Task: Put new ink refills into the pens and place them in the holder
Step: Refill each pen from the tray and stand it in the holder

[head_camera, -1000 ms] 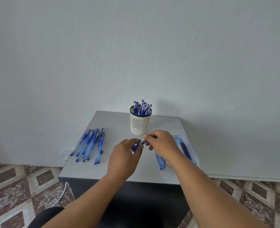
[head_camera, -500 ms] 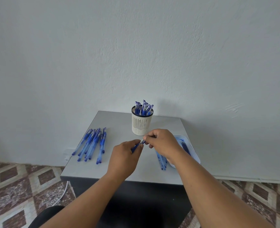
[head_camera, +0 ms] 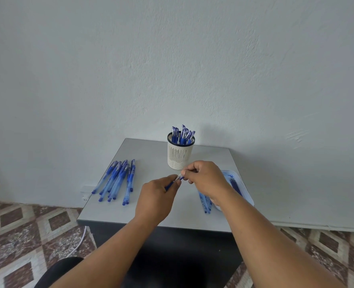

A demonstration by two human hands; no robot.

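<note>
Pale plaster wall [head_camera: 172, 59], grey table [head_camera: 147, 154], brown-and-cream diamond-tiled floor [head_camera: 26, 235].

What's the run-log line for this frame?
step: pen assembly | left hand: grips pen | right hand: pinches its other end | holder: part filled | loose pens: table left

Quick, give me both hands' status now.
Left hand: gripping the pen at its blue end.
Right hand: pinching the same pen's clear end.

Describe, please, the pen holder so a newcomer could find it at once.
On the grey table against the white wall, look to the far edge, just beyond both hands. The pen holder is a cream slotted cup with a dark rim, the only upright container, with blue pens standing inside.
</note>
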